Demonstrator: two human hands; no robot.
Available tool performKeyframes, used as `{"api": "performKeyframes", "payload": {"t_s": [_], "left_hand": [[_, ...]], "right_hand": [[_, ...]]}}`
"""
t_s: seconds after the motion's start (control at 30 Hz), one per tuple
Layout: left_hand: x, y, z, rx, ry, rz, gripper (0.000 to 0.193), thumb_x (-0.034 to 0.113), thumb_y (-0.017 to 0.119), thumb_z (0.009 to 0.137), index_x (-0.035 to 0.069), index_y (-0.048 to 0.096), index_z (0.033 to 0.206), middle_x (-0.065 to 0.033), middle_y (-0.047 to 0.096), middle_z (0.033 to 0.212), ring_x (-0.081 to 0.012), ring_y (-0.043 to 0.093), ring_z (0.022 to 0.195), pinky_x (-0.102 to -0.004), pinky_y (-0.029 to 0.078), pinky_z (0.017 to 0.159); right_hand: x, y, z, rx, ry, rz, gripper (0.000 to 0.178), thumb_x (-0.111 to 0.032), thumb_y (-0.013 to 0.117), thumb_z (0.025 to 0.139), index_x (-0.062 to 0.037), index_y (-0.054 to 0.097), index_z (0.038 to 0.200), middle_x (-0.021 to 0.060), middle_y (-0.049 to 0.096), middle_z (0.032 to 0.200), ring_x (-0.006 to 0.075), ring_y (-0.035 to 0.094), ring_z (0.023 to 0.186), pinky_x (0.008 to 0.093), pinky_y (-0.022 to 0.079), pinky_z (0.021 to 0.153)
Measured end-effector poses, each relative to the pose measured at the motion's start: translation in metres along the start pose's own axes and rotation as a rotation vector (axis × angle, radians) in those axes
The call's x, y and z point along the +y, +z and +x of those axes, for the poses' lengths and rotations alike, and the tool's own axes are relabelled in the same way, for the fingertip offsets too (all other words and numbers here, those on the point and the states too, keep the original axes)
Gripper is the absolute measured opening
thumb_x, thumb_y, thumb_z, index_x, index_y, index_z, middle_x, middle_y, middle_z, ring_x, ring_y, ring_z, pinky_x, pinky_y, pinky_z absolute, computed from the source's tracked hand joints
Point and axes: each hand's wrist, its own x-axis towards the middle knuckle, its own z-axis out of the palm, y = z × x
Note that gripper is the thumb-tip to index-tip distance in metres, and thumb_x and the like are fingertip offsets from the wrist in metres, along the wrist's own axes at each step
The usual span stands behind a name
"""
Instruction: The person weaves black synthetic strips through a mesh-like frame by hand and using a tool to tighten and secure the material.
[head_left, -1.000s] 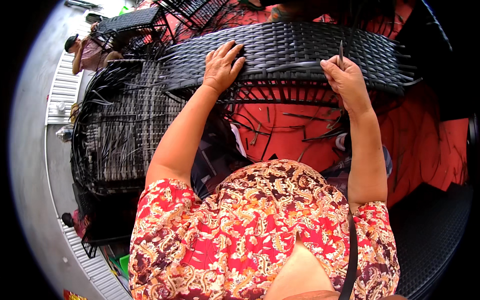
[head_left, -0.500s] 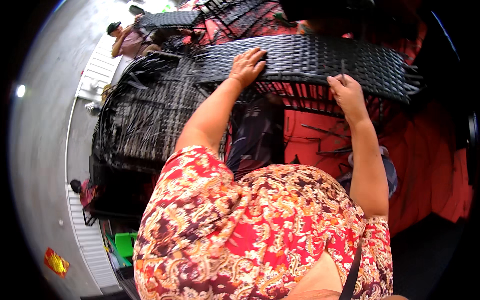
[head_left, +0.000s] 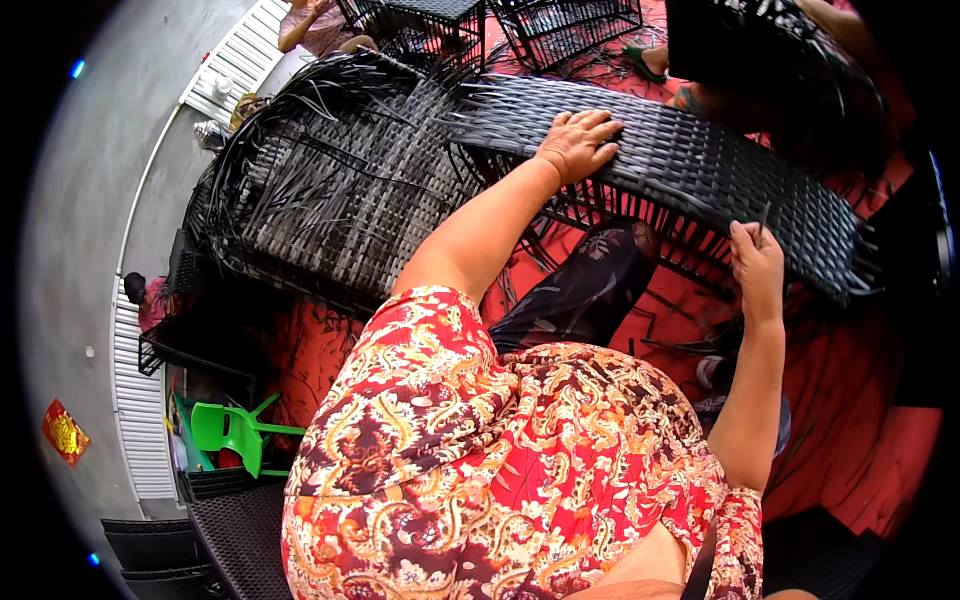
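Note:
A long woven panel of glossy dark grey wicker strips point(head_left: 690, 165) runs across in front of me on a black slatted frame point(head_left: 640, 210). My left hand point(head_left: 580, 147) lies on its near edge, palm down with the fingers spread. Farther right, at the same near edge, my right hand point(head_left: 757, 262) is closed in a pinch. A thin dark strip point(head_left: 766, 214) sticks up from its fingertips; its lower part is hidden in the hand. Loose strip ends point(head_left: 862, 275) stick out at the panel's right end.
Left of the panel lies a larger woven wicker piece point(head_left: 345, 190) with many loose strands. Scraps litter the red floor point(head_left: 660, 310). A green plastic chair point(head_left: 225, 428) stands at lower left. Other people sit nearby, one at far left point(head_left: 150, 300). Black woven furniture point(head_left: 420, 20) is at the back.
My view has turned, so the panel now slants down to the right. Both hands keep about the same places on it. The left hand stays flat and the right keeps its pinch.

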Motion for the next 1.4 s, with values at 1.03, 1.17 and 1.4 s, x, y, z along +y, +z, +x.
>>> {"api": "performKeyframes", "payload": {"t_s": [1.03, 1.17, 1.4], "left_hand": [[0.111, -0.087, -0.096, 0.591, -0.886, -1.298, 0.017, 0.016, 0.06, 0.089, 0.007, 0.055, 0.076, 0.0019, 0.053, 0.071, -0.0055, 0.048, 0.065, -0.0206, 0.04, 0.06], [0.07, -0.078, -0.12, 0.649, -1.248, -1.557, 0.029, 0.037, 0.059, 0.088, 0.009, 0.064, 0.089, -0.0003, 0.062, 0.084, -0.0104, 0.055, 0.082, -0.0271, 0.04, 0.075], [0.054, -0.078, -0.1, 0.661, -1.213, -1.894, 0.016, 0.021, 0.069, 0.083, 0.007, 0.062, 0.081, -0.0017, 0.065, 0.082, -0.0115, 0.059, 0.075, -0.0239, 0.043, 0.07]], "right_hand": [[-0.066, -0.191, -0.086, 0.179, 0.292, 0.037, 0.012, -0.02, 0.055, 0.093, -0.0101, 0.05, 0.087, -0.0011, 0.047, 0.063, 0.0048, 0.031, 0.033, 0.0182, 0.024, 0.031], [-0.078, -0.183, -0.089, 0.231, 0.32, 0.009, 0.013, -0.021, 0.055, 0.093, -0.0107, 0.05, 0.086, -0.002, 0.047, 0.061, 0.0043, 0.03, 0.032, 0.0185, 0.024, 0.03], [-0.084, -0.184, -0.094, 0.268, 0.348, 0.013, 0.014, -0.022, 0.055, 0.093, -0.0113, 0.049, 0.086, -0.002, 0.049, 0.062, 0.0044, 0.029, 0.031, 0.019, 0.024, 0.03]]}}
